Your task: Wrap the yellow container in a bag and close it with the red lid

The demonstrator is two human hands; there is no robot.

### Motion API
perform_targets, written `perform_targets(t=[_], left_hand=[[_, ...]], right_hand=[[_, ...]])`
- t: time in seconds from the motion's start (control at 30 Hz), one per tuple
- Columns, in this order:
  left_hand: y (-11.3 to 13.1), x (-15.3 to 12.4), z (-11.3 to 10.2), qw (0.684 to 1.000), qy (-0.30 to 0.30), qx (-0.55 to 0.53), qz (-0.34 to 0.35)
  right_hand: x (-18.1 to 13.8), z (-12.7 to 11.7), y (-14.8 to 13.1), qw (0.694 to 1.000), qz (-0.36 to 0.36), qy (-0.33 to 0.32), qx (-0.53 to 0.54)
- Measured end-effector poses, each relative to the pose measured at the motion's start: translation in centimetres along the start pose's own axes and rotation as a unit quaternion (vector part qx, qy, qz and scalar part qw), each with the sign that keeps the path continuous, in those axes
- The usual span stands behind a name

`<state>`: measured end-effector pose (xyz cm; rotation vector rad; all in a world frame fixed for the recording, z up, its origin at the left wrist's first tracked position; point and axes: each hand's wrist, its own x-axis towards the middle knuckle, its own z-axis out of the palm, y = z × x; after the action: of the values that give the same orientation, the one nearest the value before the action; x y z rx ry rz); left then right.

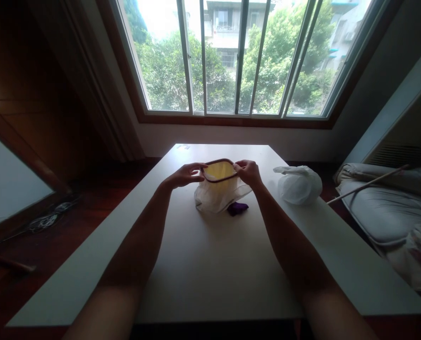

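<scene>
Both my arms reach over a white table. My left hand and my right hand are closed on opposite sides of a brown hoop with yellowish cloth stretched in it, held tilted above the tabletop. Pale translucent fabric hangs from the hoop down onto the table. A small purple piece lies on the table just beneath the fabric, below my right hand.
A white plastic bag sits on the table to the right. A thin stick lies over grey cushions further right. A large window is behind the table; cables lie on the dark floor at left.
</scene>
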<state>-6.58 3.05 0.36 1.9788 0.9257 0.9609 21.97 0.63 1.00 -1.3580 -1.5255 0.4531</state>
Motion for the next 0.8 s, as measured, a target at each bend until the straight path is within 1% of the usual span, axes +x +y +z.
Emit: perform_targets(t=[0.07,0.17,0.3,0.43,0.63,0.8], left_hand=[[-0.2,0.2,0.2,1.0,0.006,-0.008,0.003],[-0.4,0.5,0.7,1.0,0.023,-0.002,0.021],[0.0,0.6,1.8,0.995,0.052,0.055,0.069],[0.6,0.7,2.7,0.986,0.058,0.107,0.117],[0.7,0.8,3.0,0.983,0.069,0.116,0.121],[0.6,0.9,3.1,0.982,0.066,0.118,0.132]], right_hand=[[-0.1,-0.1,-0.2,1.0,0.006,-0.005,-0.017],[-0.1,-0.1,-0.1,0.999,-0.003,0.011,-0.041],[0.2,0.0,0.5,0.997,-0.027,0.042,-0.055],[0.5,-0.3,0.9,0.994,-0.037,0.075,-0.068],[0.5,-0.4,0.8,0.991,-0.043,0.085,-0.09],[0.4,-0.5,0.6,0.989,-0.049,0.092,-0.107]])
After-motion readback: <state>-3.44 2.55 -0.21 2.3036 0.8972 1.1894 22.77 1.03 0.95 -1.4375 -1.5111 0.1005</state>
